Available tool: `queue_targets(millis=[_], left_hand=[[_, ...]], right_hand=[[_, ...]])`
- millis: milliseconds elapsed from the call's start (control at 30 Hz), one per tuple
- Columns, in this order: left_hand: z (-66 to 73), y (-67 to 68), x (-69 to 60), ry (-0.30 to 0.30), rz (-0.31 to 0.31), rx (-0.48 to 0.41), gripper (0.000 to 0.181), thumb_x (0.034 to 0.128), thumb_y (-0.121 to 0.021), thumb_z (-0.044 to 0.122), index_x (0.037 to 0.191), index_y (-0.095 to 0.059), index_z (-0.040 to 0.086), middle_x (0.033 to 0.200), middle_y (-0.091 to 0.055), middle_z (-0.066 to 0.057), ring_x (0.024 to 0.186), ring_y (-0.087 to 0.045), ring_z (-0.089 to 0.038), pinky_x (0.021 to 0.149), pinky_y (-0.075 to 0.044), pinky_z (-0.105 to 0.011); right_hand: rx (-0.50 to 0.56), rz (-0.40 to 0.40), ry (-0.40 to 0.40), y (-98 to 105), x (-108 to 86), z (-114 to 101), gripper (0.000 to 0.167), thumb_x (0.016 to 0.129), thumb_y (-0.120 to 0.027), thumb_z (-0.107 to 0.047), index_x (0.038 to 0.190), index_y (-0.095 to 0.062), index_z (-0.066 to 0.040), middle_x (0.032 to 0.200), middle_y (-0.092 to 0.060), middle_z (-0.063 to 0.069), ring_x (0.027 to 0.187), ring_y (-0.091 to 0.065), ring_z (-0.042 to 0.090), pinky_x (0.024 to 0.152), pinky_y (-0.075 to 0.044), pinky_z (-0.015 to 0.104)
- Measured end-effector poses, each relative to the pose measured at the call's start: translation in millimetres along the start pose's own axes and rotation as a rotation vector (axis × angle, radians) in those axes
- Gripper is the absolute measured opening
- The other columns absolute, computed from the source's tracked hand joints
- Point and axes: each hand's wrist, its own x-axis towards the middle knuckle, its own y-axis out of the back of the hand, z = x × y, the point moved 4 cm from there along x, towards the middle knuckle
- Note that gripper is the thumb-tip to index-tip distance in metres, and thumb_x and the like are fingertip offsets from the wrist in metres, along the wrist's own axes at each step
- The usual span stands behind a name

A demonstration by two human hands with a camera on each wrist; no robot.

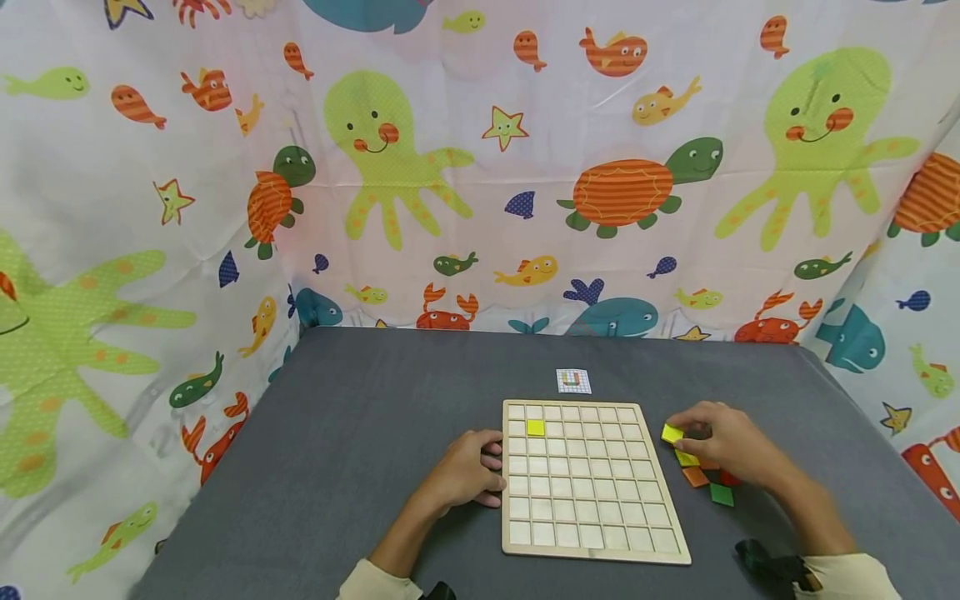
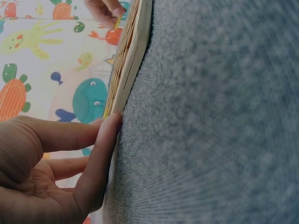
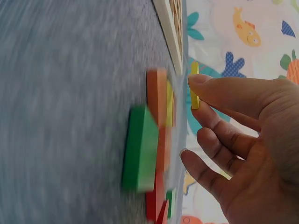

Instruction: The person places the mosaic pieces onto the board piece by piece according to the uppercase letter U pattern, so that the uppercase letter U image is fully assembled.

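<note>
The right hand [image 1: 723,440] pinches a yellow tile [image 1: 672,433] between thumb and index finger, above a small pile of tiles right of the wooden grid board [image 1: 596,553]. In the right wrist view the yellow tile [image 3: 195,86] is held on edge by the right hand [image 3: 252,126]. One yellow tile [image 1: 536,427] lies in the board's second row, second column. The left hand [image 1: 467,471] touches the board's left edge, fingers bent; in the left wrist view the left hand [image 2: 60,163] has its fingertips against the frame [image 2: 133,70].
The pile includes a green tile [image 1: 722,495], an orange tile [image 1: 695,477], another yellow tile [image 1: 686,459] and red pieces. A small card [image 1: 573,382] with a U-shaped pattern lies beyond the board on the grey table [image 1: 360,417]. A printed curtain [image 1: 480,183] surrounds the table.
</note>
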Motion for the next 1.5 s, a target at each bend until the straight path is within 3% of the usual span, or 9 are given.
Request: queue_targets(millis=[333,567,800,1300,1500], left_hand=[[0.4,0.2,-1.2,-0.003,-0.003,-0.012,0.070,0.0846,-0.075,-0.015,0.150,-0.052,-0.006,0.127,-0.057,-0.018,0.109,-0.063,-0.028,0.062,-0.069,-0.036],[0.1,-0.2,-1.1,0.002,-0.001,-0.007,0.070,0.0845,-0.075,-0.015,0.150,-0.052,-0.006,0.127,-0.057,-0.018,0.108,-0.062,-0.028,0.061,-0.069,-0.036],[-0.1,-0.3,-0.9,-0.006,-0.001,-0.019,0.071,0.0835,-0.075,-0.016,0.150,-0.052,-0.007,0.127,-0.056,-0.019,0.108,-0.062,-0.028,0.061,-0.069,-0.037],[0.5,0.3,-1.3,-0.007,-0.002,-0.033,0.071,0.0828,-0.074,-0.017,0.150,-0.051,-0.007,0.127,-0.056,-0.019,0.109,-0.062,-0.029,0.060,-0.069,-0.040],[0.4,0.7,-1.6,-0.013,-0.004,-0.037,0.072,0.0828,-0.075,-0.016,0.150,-0.051,-0.007,0.127,-0.056,-0.020,0.109,-0.062,-0.030,0.061,-0.069,-0.040]], right_hand=[[0.081,-0.008,0.089,-16.6,13.3,-24.7,0.031,0.090,-0.086,-0.022,0.118,-0.080,-0.009,0.107,-0.071,0.001,0.091,-0.056,0.019,0.071,-0.049,0.031],[0.122,-0.027,0.088,-29.0,24.3,-41.2,0.027,0.090,-0.085,-0.022,0.115,-0.080,-0.013,0.100,-0.066,-0.002,0.087,-0.052,0.016,0.068,-0.047,0.027],[0.158,-0.040,0.164,-36.2,31.5,-57.6,0.024,0.093,-0.083,-0.021,0.116,-0.080,-0.013,0.105,-0.070,-0.002,0.093,-0.056,0.018,0.072,-0.052,0.030],[0.198,-0.107,0.195,-46.9,47.6,-89.1,0.026,0.096,-0.079,-0.020,0.121,-0.078,-0.012,0.115,-0.071,-0.001,0.103,-0.060,0.024,0.081,-0.055,0.037],[0.224,-0.129,0.232,-50.8,50.9,-103.6,0.026,0.099,-0.074,-0.017,0.124,-0.076,-0.009,0.115,-0.070,0.001,0.102,-0.060,0.026,0.079,-0.056,0.035]])
